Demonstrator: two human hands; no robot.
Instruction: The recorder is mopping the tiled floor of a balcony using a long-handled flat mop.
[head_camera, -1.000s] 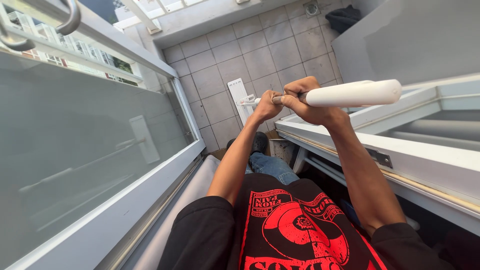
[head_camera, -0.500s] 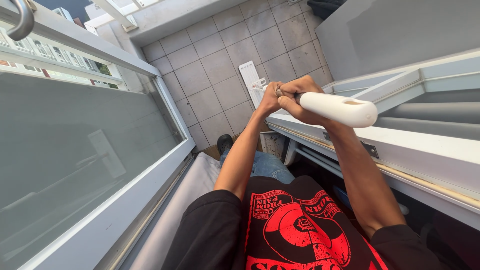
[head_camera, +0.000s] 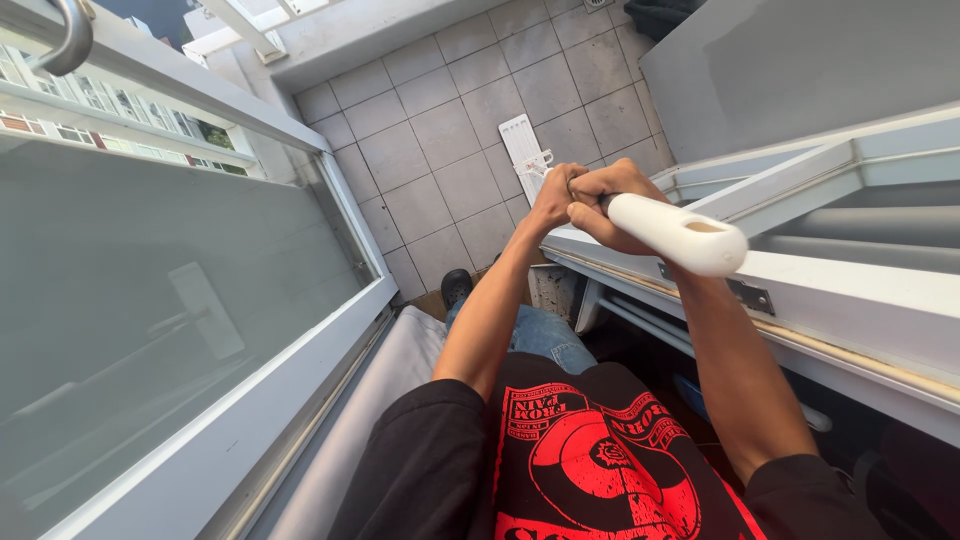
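Note:
Both my hands grip a white mop handle (head_camera: 678, 235) close together, out in front of my chest. My left hand (head_camera: 553, 197) wraps the pole just below my right hand (head_camera: 612, 205). The thick hollow end of the handle points back toward the camera. Down on the grey tiled floor (head_camera: 440, 150) lies the flat white mop head (head_camera: 524, 148), partly hidden behind my hands. I am wearing a black shirt with a red print (head_camera: 590, 470) and jeans.
A frosted glass balustrade (head_camera: 150, 300) with a white frame runs along the left, topped by a metal rail (head_camera: 70, 40). A white window frame and sill (head_camera: 830, 290) juts in at the right. My dark shoe (head_camera: 458, 286) stands on the tiles.
The handle's free end has swung down and toward the camera, from pointing right to pointing at me. Both hands kept their grip. The view tilted slightly.

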